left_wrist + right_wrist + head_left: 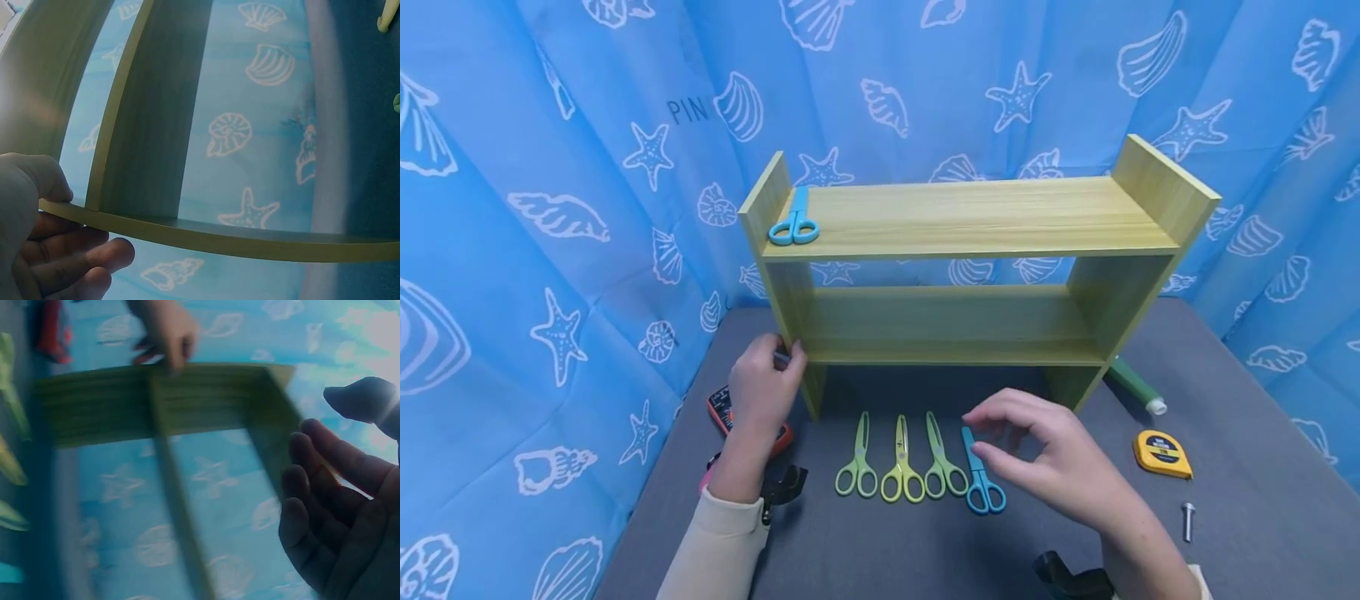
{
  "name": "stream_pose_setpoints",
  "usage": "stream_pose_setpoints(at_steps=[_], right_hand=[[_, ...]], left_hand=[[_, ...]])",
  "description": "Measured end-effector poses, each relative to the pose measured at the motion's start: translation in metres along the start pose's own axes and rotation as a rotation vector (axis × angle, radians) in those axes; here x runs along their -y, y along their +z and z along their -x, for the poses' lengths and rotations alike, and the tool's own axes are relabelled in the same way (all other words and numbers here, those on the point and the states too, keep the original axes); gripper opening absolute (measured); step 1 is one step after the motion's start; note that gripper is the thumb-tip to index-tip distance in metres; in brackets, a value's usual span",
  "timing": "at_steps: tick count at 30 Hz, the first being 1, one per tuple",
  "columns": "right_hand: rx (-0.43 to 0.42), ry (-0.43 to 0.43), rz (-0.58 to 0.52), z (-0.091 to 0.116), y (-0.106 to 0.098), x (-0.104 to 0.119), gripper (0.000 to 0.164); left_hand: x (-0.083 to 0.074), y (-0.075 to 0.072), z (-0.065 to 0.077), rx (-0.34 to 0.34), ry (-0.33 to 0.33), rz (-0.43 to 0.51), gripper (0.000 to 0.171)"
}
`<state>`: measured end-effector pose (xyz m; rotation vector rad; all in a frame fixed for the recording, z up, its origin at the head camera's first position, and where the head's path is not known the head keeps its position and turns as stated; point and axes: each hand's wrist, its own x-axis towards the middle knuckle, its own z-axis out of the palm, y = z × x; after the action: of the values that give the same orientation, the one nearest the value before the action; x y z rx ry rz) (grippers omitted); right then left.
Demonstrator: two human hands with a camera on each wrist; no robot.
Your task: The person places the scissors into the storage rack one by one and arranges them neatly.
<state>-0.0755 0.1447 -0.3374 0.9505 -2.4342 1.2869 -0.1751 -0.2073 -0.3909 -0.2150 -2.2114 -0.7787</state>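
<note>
The shelf unit (970,218), pale yellow wood-grain with two tiers and raised side panels, stands upright on the counter (887,554), its left side panel gripped at the edge by the left hand (763,387). The blue scissors (978,479) near the right hand (1045,442) lie flat before the unit, blade end toward it, finger loops toward the person.

A blue curtain (955,50) hangs in soft folds from 9 o'clock through 12 to 3, printed with white shells (1152,55) and starfish (1018,96); dark lettering (688,110) reading PIN sits between 10 and 11. A plain grey table (880,554) spreads out at 6 o'clock. In the right wrist view, bright glare (382,334) washes the curtain near 2 o'clock.
</note>
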Motion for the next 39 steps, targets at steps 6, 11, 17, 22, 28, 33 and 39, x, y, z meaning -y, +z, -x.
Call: stream_pose_setpoints(at_steps=[6, 11, 17, 22, 28, 33, 39], right_hand=[[-0.029, 0.119, 0.052, 0.026, 0.036, -0.03, 0.034], [-0.046, 0.257, 0.153, 0.048, 0.06, -0.06, 0.028], [-0.012, 0.41, 0.252, 0.061, 0.074, -0.085, 0.02], [0.037, 0.502, 0.302, 0.063, 0.076, -0.098, 0.016], [0.049, 0.531, 0.387, 0.065, 0.081, -0.107, 0.016], [0.061, 0.555, 0.445, 0.066, 0.081, -0.108, 0.014], [0.079, 0.55, 0.483, 0.065, 0.08, -0.107, 0.014]], left_hand=[[-0.002, -0.002, 0.0, -0.004, 0.005, 0.003, 0.014], [-0.002, -0.001, 0.0, -0.008, 0.017, 0.006, 0.013], [-0.001, 0.0, 0.001, -0.002, 0.029, 0.001, 0.013], [0.0, 0.001, 0.001, -0.005, 0.025, 0.001, 0.012], [0.0, 0.001, 0.001, -0.009, 0.03, 0.003, 0.013], [0.001, 0.002, 0.002, -0.019, 0.03, 0.004, 0.013], [0.001, 0.003, 0.001, -0.025, 0.028, 0.002, 0.013]])
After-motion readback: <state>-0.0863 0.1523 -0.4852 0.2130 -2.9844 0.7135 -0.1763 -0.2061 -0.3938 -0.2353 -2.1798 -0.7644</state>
